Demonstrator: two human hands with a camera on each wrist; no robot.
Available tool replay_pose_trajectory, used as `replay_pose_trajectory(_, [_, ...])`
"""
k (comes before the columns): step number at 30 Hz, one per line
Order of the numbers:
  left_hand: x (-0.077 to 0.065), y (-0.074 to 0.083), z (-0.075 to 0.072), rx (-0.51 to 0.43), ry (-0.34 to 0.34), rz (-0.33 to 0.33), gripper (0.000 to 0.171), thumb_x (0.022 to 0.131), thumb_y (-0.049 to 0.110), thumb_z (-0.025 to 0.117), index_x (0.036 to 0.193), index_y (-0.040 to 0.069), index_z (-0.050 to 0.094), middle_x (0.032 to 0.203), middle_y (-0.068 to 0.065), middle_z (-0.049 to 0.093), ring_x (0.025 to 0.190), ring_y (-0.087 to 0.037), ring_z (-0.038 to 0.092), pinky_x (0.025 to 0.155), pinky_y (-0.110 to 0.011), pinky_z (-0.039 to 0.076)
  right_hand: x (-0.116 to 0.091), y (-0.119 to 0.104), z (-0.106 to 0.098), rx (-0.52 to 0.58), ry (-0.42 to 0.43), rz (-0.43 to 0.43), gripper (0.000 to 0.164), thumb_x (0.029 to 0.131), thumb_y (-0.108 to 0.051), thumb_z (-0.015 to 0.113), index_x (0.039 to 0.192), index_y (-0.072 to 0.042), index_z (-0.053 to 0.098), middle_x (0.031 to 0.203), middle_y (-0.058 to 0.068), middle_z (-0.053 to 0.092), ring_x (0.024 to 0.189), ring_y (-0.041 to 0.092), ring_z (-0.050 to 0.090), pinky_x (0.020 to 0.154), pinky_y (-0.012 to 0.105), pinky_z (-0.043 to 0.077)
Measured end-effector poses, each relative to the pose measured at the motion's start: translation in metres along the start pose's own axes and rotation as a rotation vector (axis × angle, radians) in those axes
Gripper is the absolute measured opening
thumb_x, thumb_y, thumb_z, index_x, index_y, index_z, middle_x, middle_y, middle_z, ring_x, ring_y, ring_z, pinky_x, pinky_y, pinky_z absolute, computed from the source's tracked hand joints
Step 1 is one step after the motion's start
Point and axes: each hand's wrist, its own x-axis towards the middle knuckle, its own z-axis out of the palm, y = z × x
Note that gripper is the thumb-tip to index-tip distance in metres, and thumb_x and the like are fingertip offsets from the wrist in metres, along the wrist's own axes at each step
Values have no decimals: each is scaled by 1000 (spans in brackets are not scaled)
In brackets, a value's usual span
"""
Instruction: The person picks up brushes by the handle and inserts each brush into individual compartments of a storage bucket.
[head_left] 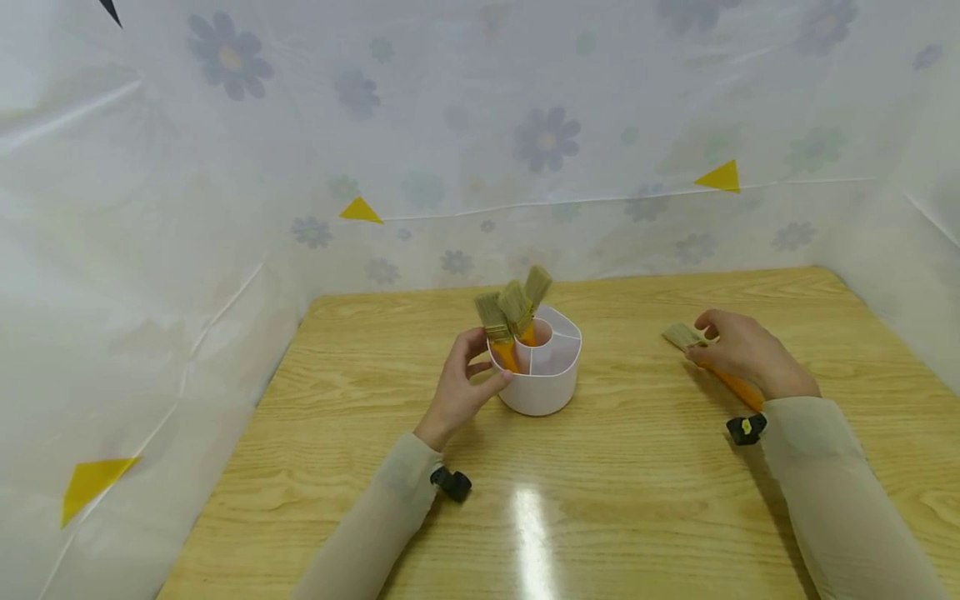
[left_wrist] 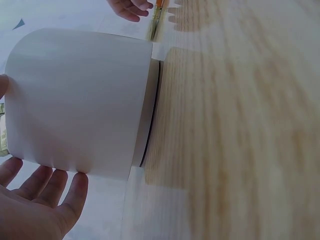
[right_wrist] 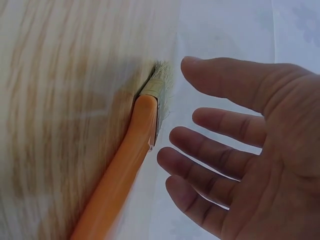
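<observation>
My left hand (head_left: 461, 387) holds the side of a white round divided organizer (head_left: 538, 396), its thumb at the near rim and its fingers around the left side. In the left wrist view, fingertips (left_wrist: 77, 187) touch the smooth outer wall. Three paintbrushes (head_left: 492, 315) with orange handles stand in the organizer, bristles up. To the right, another paintbrush (head_left: 738, 389) lies on the table, bristles pointing away to the left. Over it hovers my right hand (head_left: 742, 354); the right wrist view shows its fingers (right_wrist: 200, 150) spread and apart from the orange handle (right_wrist: 120, 170).
The wood-grain table (head_left: 630, 492) has light glare near its front. A pale flower-patterned sheet (head_left: 465, 125) hangs behind it and along both sides, with yellow triangular markers (head_left: 722, 177) on it. Each wrist carries a small black camera (head_left: 746, 429).
</observation>
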Motion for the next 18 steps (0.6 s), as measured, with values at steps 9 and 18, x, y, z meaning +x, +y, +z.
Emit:
replay_pose_trajectory(9, [0,0,0,5,-3,-3,62,86,1,66,139,-4,35,139,-21,41,126,-37,41,100,-57,38,-1,2,1,2,-17,-4,59,90,-31,64,131,6,44,119,31,53,101,43,55,76,56,46])
replay_pose_trajectory(18, [0,0,0,-2,-5,3,62,87,1,66,140,-4,35,139,-21,41,126,-38,41,100,-58,37,0,4,2,-3,-22,3,60,89,-30,66,131,6,44,119,32,52,100,43,55,75,55,45])
